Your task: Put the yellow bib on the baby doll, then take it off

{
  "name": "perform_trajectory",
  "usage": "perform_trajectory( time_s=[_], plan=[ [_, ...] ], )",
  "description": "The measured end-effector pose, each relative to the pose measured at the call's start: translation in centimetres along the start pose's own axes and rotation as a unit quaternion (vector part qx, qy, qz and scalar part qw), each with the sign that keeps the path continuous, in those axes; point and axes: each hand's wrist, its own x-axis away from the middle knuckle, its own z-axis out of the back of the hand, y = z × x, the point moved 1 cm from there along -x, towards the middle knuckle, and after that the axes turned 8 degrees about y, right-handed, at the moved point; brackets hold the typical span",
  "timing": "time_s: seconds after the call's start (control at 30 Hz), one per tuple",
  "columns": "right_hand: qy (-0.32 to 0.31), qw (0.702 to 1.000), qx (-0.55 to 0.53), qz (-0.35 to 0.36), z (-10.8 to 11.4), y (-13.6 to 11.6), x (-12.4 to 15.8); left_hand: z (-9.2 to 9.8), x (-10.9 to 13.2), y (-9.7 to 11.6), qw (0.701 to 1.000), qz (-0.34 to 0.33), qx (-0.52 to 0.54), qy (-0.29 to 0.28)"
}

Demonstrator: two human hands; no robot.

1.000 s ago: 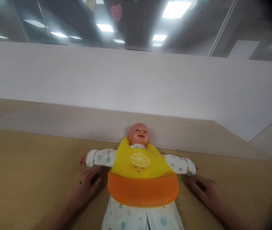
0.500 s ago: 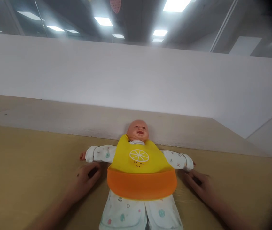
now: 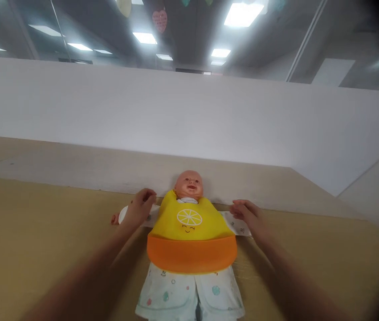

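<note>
A baby doll [image 3: 189, 183] lies on its back with its arms spread sideways, dressed in white printed clothes [image 3: 176, 290]. Over its chest is a yellow bib [image 3: 189, 229] with a lemon-slice print and an orange catch pocket [image 3: 192, 255] along the bottom. My left hand [image 3: 140, 208] hovers over the doll's sleeve on the left, its fingers loosely bent and holding nothing. On the other side my right hand [image 3: 248, 217] is above the opposite sleeve [image 3: 239, 225], hiding its cuff. Its fingers are loosely curved, with nothing seen in them.
The doll rests on a tan table surface [image 3: 42, 232]. Behind its head runs a pale ledge [image 3: 85, 165] against a white low wall [image 3: 142, 111]. Glass panes above the wall show ceiling lights [image 3: 243, 14] and a hanging pink heart [image 3: 160, 20].
Both my hands have risen from beside the doll's forearms to above its sleeves, moving up and inward. The view has tilted slightly upward. The doll and bib look the same.
</note>
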Motion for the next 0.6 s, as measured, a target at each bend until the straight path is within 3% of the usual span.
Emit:
perform_trajectory(
  time_s=[0.07, 0.17, 0.23, 0.33, 0.5, 0.6],
  plan=[
    [-0.026, 0.995, -0.078, -0.050, -2.4, -0.1, -1.8, -1.8, -2.0, -0.1, 0.981, 0.109, 0.163, -0.010],
    [-0.052, 0.979, -0.106, -0.164, -5.4, 0.0, -4.3, -4.2, -4.4, -0.5, 0.954, 0.195, 0.220, -0.055],
    [-0.086, 0.969, -0.109, -0.204, -7.0, 0.1, -5.6, -5.1, -5.4, -0.7, 0.942, 0.228, 0.229, -0.096],
    [-0.168, 0.949, -0.129, -0.234, -8.7, 0.1, -6.8, -6.0, -6.4, -0.9, 0.918, 0.257, 0.251, -0.167],
    [-0.246, 0.930, -0.165, -0.216, -10.4, 0.2, -6.9, -7.2, -6.9, -0.5, 0.834, 0.250, 0.310, -0.381],
    [-0.279, 0.918, -0.196, -0.202, -10.9, 0.3, -6.5, -7.4, -6.9, -0.5, 0.811, 0.257, 0.327, -0.411]
  ],
)
